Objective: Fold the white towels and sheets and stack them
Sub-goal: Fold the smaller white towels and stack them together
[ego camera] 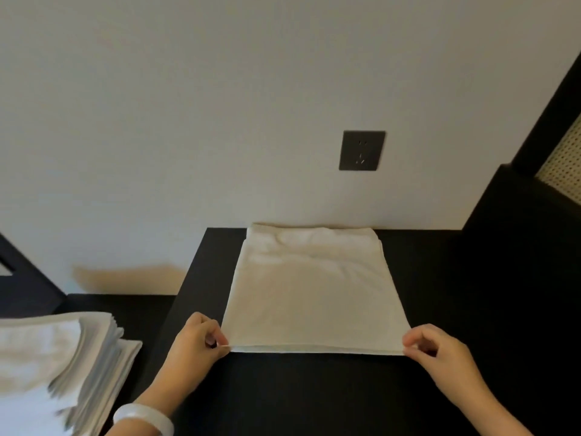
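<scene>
A white towel (314, 291) lies flat on the black table (314, 391), folded over, its far edge against the wall. My left hand (198, 341) pinches the towel's near left corner between thumb and fingers. My right hand (440, 350) pinches the near right corner the same way. The near edge runs straight between both hands and shows two layers. A pile of folded white linen (59, 363) sits at the lower left, beside my left forearm, which wears a white bangle (143, 418).
A dark wall socket (362, 150) is on the pale wall above the towel. A black cabinet side (528, 247) with a woven panel rises at the right. A dark frame (22, 278) stands at the far left.
</scene>
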`<state>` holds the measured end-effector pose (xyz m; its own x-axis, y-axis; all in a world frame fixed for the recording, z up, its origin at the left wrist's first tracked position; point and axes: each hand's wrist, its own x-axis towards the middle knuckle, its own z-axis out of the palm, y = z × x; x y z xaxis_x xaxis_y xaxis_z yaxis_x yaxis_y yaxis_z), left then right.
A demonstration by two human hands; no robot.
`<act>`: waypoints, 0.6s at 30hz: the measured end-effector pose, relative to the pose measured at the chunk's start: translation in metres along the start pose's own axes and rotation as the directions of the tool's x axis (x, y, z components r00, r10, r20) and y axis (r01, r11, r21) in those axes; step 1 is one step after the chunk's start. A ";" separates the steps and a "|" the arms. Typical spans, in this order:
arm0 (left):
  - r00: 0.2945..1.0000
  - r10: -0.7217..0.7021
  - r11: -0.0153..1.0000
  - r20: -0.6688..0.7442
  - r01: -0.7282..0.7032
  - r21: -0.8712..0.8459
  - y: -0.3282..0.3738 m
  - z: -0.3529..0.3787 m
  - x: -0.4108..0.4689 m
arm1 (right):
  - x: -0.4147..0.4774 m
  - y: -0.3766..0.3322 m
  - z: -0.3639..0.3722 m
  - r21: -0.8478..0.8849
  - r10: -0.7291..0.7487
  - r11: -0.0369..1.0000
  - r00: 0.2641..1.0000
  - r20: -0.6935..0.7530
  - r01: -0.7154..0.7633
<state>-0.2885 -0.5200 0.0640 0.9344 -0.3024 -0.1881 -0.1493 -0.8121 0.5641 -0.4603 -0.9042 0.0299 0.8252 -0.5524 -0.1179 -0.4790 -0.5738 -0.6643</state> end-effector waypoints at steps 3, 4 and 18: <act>0.997 0.079 0.996 0.019 -0.080 0.046 -0.012 0.006 -0.019 | -0.019 0.011 0.004 -0.140 -0.081 0.987 0.997 -0.009 0.079; 0.995 0.091 0.994 0.037 -0.093 0.053 -0.014 0.007 -0.024 | -0.023 0.013 0.003 -0.187 -0.096 0.978 0.995 -0.005 0.093; 0.885 0.412 0.911 0.215 -0.401 -0.096 0.045 0.052 -0.002 | -0.011 -0.076 0.058 -0.028 -0.313 0.939 0.888 0.337 0.342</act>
<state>-0.3139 -0.5818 0.0482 0.6963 -0.7097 -0.1074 -0.4795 -0.5712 0.6662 -0.4161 -0.8193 0.0392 0.9836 -0.1066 -0.1453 -0.1758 -0.7450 -0.6435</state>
